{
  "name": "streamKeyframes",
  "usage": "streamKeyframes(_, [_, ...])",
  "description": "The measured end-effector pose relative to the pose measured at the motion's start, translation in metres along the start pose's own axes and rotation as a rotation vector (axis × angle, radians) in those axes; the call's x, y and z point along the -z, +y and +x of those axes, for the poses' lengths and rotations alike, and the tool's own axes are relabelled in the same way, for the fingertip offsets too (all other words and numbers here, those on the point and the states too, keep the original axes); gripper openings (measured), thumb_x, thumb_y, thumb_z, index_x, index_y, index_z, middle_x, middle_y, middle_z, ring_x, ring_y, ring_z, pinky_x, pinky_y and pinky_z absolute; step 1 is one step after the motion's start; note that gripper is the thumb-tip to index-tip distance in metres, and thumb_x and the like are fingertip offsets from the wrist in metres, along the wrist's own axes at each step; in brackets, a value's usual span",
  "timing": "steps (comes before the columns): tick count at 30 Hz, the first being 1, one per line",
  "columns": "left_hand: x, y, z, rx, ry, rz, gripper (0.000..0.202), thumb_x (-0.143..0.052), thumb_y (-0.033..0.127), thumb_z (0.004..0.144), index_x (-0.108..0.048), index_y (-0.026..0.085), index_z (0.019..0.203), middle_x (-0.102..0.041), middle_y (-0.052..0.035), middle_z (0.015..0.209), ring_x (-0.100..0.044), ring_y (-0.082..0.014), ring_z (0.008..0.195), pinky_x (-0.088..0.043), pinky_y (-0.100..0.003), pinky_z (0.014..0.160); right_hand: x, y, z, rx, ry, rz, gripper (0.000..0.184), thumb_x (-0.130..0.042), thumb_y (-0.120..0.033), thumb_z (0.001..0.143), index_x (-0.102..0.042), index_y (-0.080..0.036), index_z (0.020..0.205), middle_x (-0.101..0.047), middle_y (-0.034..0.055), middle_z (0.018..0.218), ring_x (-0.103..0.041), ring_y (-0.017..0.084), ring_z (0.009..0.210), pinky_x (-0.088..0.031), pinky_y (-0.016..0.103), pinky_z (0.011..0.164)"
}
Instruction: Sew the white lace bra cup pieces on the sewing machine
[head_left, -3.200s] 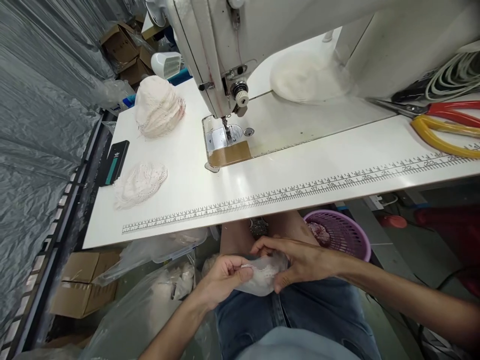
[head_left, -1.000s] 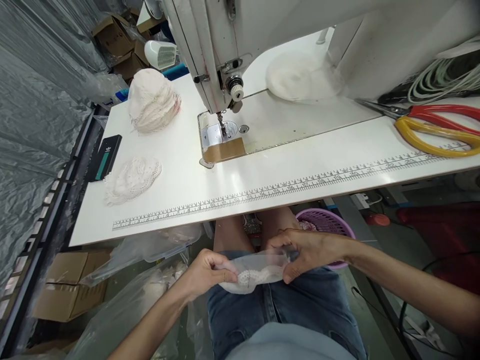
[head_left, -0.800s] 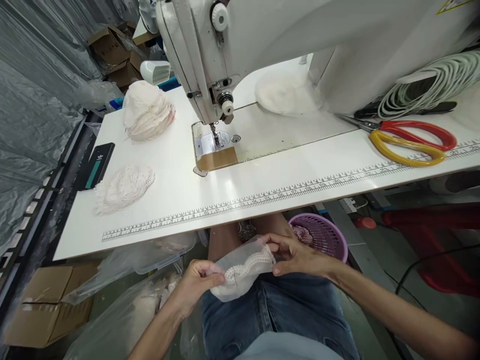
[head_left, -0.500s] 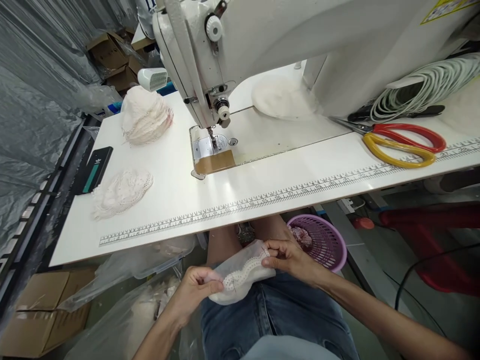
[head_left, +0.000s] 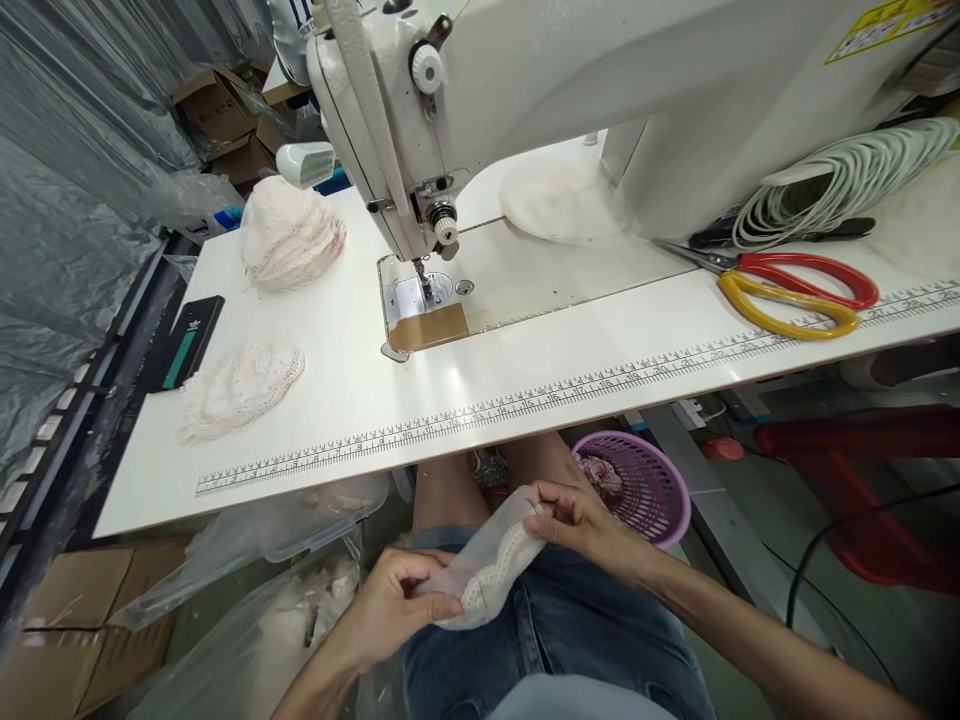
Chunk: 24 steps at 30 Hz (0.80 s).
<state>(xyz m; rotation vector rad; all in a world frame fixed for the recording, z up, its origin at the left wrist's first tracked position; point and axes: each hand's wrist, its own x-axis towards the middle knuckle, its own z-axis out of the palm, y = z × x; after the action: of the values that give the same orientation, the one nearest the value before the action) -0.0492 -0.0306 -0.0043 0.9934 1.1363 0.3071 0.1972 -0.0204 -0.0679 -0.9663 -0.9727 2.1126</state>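
Observation:
Over my lap, below the table's front edge, both hands grip a small white fabric piece with a lace trim (head_left: 491,570). My left hand (head_left: 394,610) pinches its lower left end, fingers curled closed. My right hand (head_left: 581,520) pinches its upper right corner. The piece is stretched slantwise between them above my blue jeans (head_left: 570,630). The white sewing machine (head_left: 525,90) stands on the table above, its needle (head_left: 421,272) over the metal plate.
The white table (head_left: 525,360) has a printed ruler along its front edge. It carries a stack of lace pieces (head_left: 289,235), a single lace piece (head_left: 240,385), a dark phone (head_left: 184,340), red and yellow scissors (head_left: 787,285) and coiled cord (head_left: 840,180). A purple basket (head_left: 649,480) sits at my right knee. Plastic bags and cardboard boxes (head_left: 67,610) lie lower left.
The fabric piece has been turned from lying level between my hands to slanting, the right end raised and the left end lowered. The view has tilted up, so more of the machine shows.

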Motion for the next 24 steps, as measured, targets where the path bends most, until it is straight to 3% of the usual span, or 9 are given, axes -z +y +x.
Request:
streamKeyframes(6, [0.003, -0.004, -0.001, 0.011, -0.007, 0.121, 0.041, -0.071, 0.051, 0.067, -0.068, 0.010, 0.063, -0.052, -0.0011, 0.052, -0.037, -0.0076, 0.050, -0.027, -0.020, 0.047, 0.002, -0.005, -0.005, 0.025, -0.083, 0.035, 0.029, -0.060, -0.045, 0.083, -0.055, -0.017, 0.092, -0.058, 0.0007, 0.081, -0.054, 0.014, 0.072, -0.042, 0.026, 0.069])
streamKeyframes(12, [0.003, 0.000, -0.001, 0.088, -0.055, 0.091, 0.038, -0.070, 0.046, 0.070, -0.075, 0.012, 0.086, -0.070, -0.0084, 0.075, -0.053, -0.0120, 0.059, -0.038, -0.021, 0.054, 0.007, -0.004, -0.007, 0.021, -0.093, -0.030, 0.032, -0.054, -0.045, 0.087, -0.064, -0.016, 0.091, -0.061, 0.0035, 0.085, -0.055, 0.017, 0.082, -0.041, 0.029, 0.076])
streamKeyframes(19, [0.004, 0.001, 0.010, 0.119, -0.065, 0.054, 0.029, -0.076, 0.039, 0.063, -0.076, 0.014, 0.078, -0.072, -0.0073, 0.071, -0.060, -0.0145, 0.061, -0.043, -0.022, 0.060, 0.009, -0.004, 0.003, -0.021, -0.016, 0.074, 0.036, -0.065, -0.048, 0.078, -0.064, -0.013, 0.085, -0.059, 0.0029, 0.076, -0.053, 0.014, 0.069, -0.041, 0.026, 0.066])
streamKeyframes(24, [0.002, 0.008, 0.019, 0.103, -0.111, 0.064, 0.024, -0.074, 0.033, 0.065, -0.076, 0.016, 0.081, -0.073, -0.0070, 0.079, -0.064, -0.0165, 0.069, -0.048, -0.023, 0.067, 0.013, -0.012, 0.003, -0.074, -0.138, -0.020, 0.038, -0.073, -0.047, 0.069, -0.065, -0.014, 0.087, -0.062, 0.0026, 0.077, -0.055, 0.013, 0.068, -0.042, 0.023, 0.062])
